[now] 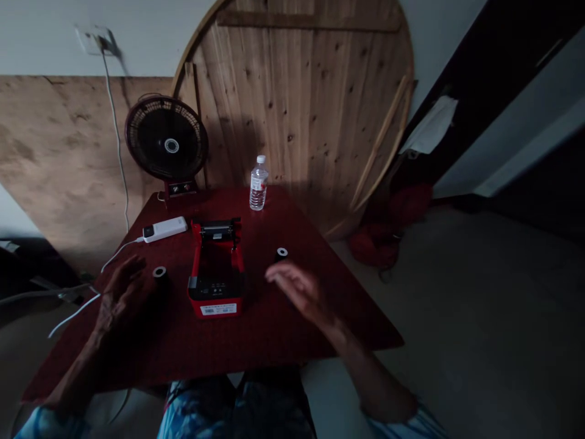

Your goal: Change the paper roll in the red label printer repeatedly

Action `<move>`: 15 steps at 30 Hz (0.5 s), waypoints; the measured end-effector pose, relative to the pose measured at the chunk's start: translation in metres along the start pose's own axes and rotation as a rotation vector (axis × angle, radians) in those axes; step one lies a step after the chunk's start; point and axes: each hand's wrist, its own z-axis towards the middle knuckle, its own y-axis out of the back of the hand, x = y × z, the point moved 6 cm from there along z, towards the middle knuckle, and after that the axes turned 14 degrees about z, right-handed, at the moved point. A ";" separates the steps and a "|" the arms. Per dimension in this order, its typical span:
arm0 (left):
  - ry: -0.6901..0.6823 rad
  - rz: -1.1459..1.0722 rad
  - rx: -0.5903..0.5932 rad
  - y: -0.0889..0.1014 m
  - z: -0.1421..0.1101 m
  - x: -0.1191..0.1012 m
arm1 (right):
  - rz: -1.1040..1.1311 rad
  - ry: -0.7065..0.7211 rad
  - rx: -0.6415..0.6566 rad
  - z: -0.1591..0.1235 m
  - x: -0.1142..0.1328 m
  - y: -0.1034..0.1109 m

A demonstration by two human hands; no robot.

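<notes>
Left hand: bare left hand [124, 291], fingers loosely spread, holding nothing, near the dark roll with a white top [159, 274].
Right hand: bare right hand [299, 289], fingers extended, just beside the small white-topped dark cylinder [281, 253].
Machine: boxy red-and-black plastic device [216, 274], on the dark red table [292, 341], between both hands.

The head camera is looking forward and down from the wearer's head, facing the nearby red table [283, 335], while framing the round wooden panel [301, 103] beyond at twelve o'clock and the wearer's lap [237, 405] toward seven o'clock.
</notes>
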 end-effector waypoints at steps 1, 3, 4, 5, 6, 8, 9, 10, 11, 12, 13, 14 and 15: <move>-0.026 0.012 -0.033 0.002 0.001 0.000 | -0.078 -0.030 -0.157 0.009 -0.006 0.026; -0.037 0.027 -0.072 0.004 0.002 -0.001 | -0.248 -0.111 -0.295 0.026 -0.026 0.057; -0.034 0.036 -0.091 0.004 0.001 -0.003 | -0.325 -0.144 -0.310 0.034 -0.036 0.062; -0.032 0.040 -0.115 0.005 0.000 -0.005 | -0.403 -0.163 -0.287 0.042 -0.045 0.062; -0.033 0.040 -0.138 0.007 -0.002 -0.008 | -0.475 -0.188 -0.246 0.048 -0.054 0.058; -0.062 0.053 -0.182 0.013 -0.006 -0.017 | -0.565 -0.226 -0.188 0.058 -0.066 0.048; -0.090 0.068 -0.199 0.016 -0.008 -0.023 | -0.582 -0.245 -0.175 0.061 -0.069 0.044; -0.125 0.089 -0.213 0.019 -0.011 -0.029 | -0.581 -0.262 -0.175 0.063 -0.070 0.042; -0.164 0.109 -0.223 0.022 -0.014 -0.036 | -0.569 -0.273 -0.178 0.063 -0.069 0.042; -0.197 0.125 -0.225 0.025 -0.017 -0.043 | -0.557 -0.279 -0.180 0.062 -0.066 0.043; -0.220 0.133 -0.218 0.027 -0.021 -0.050 | -0.552 -0.284 -0.175 0.060 -0.060 0.045; -0.240 0.137 -0.198 0.027 -0.026 -0.059 | -0.530 -0.285 -0.162 0.056 -0.053 0.046; -0.262 0.138 -0.163 0.025 -0.030 -0.069 | -0.481 -0.281 -0.142 0.051 -0.044 0.046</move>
